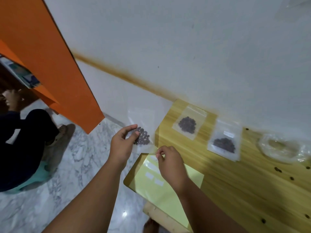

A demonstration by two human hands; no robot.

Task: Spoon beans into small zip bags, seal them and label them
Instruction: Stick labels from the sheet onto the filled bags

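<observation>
Right now your left hand (pixel 123 145) pinches the clear plastic zip bag of dark beans (pixel 142 132) past the left edge of the light wooden table (pixel 235 190), over open marble floor (pixel 75 165). Your right hand (pixel 171 165) pinches a small white label (pixel 154 158) on the yellow backing sheet (pixel 161 194) overhanging that edge. Text on the labelled bag (pixel 224 140) by the wall: unreadable.

1 head view; downward, close

Soft, even indoor light; one glare spot on the marble floor (pixel 79 174); shadow darkens the left edge of my label sheet (pixel 168 187); everything's motion-blurred; edges bow.
</observation>
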